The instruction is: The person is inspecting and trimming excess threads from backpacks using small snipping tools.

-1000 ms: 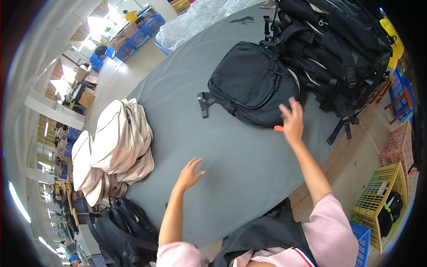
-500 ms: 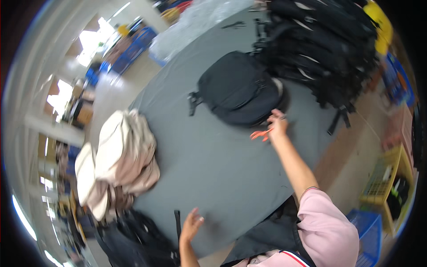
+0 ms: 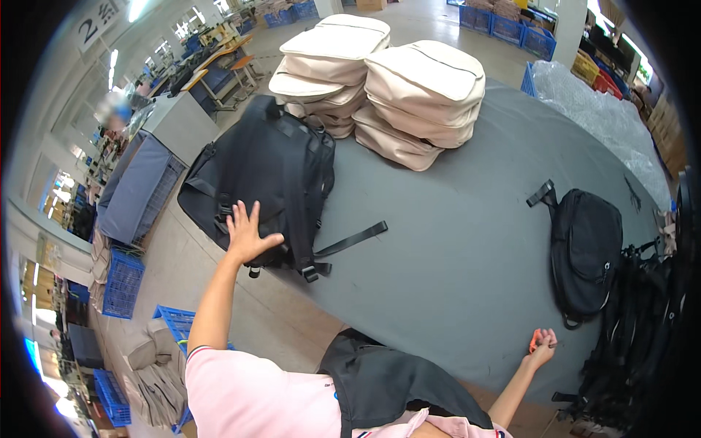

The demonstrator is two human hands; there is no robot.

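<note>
Since the earlier frames the view has swung round, so that the cream bags (image 3: 423, 80) now stand at the upper middle of the frame. The left grip (image 3: 250, 239) has moved from over the bare worktop (image 3: 453, 241) to the large black backpack (image 3: 255, 168), and the right grip (image 3: 542, 350) has come away from the smaller black backpack (image 3: 586, 244).

The large backpack is left of centre, at the worktop's edge, with a loose strap (image 3: 358, 237) trailing to the right. The left grip is open, fingers spread in front of the backpack's lower part; most of the bag lies above it in the frame. Whether the palm presses on the fabric I cannot tell. The right grip, at the lower right, is closed around an orange-handled tool (image 3: 535, 339), below and apart from the smaller backpack, which lies near the dark pile of bags (image 3: 635, 321) at the right rim.

Of the containers, the blue crates (image 3: 507, 31) at the upper right hold stacked brownish pieces. At the lower left, beige pieces (image 3: 159, 387) lie at another blue crate (image 3: 171, 315); whether all are inside it is unclear. Further up on the left is a blue mesh crate (image 3: 123, 286), its contents hard to make out. A yellow crate (image 3: 585, 67) stands at the upper right, behind clear bubble wrap (image 3: 595, 109).
</note>
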